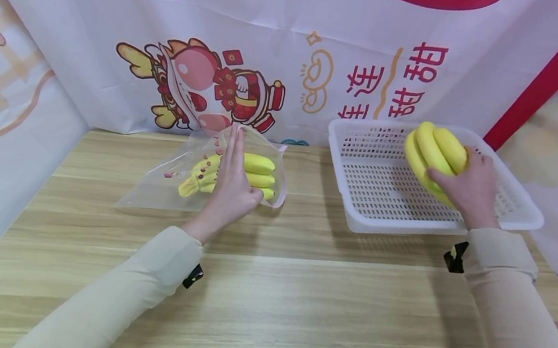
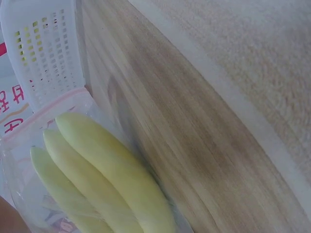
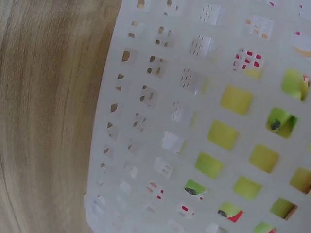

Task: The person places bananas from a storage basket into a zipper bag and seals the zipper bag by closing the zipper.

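Note:
A clear zip bag with small red prints lies on the table, its pink-edged mouth turned toward the right. Inside it is a bunch of yellow bananas, their tips toward the mouth in the left wrist view. My left hand lies across the bag with its fingers straight, covering the middle of that bunch. Over the white basket, my right hand grips another bunch of bananas from its right side. Yellow patches of banana show through the basket's holes in the right wrist view.
The perforated basket wall fills much of the right wrist view. A wood-grain table lies under everything. Behind the bag and basket hangs a white printed cloth with a cartoon figure and red characters.

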### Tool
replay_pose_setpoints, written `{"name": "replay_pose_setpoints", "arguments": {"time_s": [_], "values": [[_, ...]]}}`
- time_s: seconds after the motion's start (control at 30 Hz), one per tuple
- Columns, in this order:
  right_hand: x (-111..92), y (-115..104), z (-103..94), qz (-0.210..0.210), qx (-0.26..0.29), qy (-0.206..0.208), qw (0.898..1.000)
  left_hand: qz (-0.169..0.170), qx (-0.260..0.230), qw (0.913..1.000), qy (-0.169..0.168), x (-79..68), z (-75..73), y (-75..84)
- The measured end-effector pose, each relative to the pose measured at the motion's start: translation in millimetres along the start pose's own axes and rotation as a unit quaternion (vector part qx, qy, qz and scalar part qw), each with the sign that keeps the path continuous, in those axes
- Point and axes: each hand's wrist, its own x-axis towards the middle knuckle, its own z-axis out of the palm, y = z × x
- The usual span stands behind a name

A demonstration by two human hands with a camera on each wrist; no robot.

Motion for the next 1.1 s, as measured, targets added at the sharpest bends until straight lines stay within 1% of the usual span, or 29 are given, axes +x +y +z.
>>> {"name": "replay_pose_setpoints", "arguments": {"time_s": [0.23,0.43,0.63,0.87,1.1], "values": [[-2.8,-10.1,0.1,-0.005,0.037,0.025,0.999,-0.005,0.003,1.0,-0.001,-0.1,-0.1,0.8],[-8.1,-22.8,-0.9,-0.008,0.058,0.037,0.998,-0.005,0.006,1.0,-0.002,-0.1,0.1,0.9],[-11.3,-37.2,-1.0,-0.024,0.082,0.051,0.995,-0.004,0.005,1.0,-0.001,0.2,0.6,0.5],[-18.6,-56.0,-0.2,-0.038,0.102,0.051,0.993,-0.002,0.005,1.0,0.002,-0.2,0.7,-0.1],[-28.1,-76.5,1.5,-0.055,0.156,0.038,0.985,0.0,0.001,1.0,0.0,-0.2,0.3,0.3]]}}
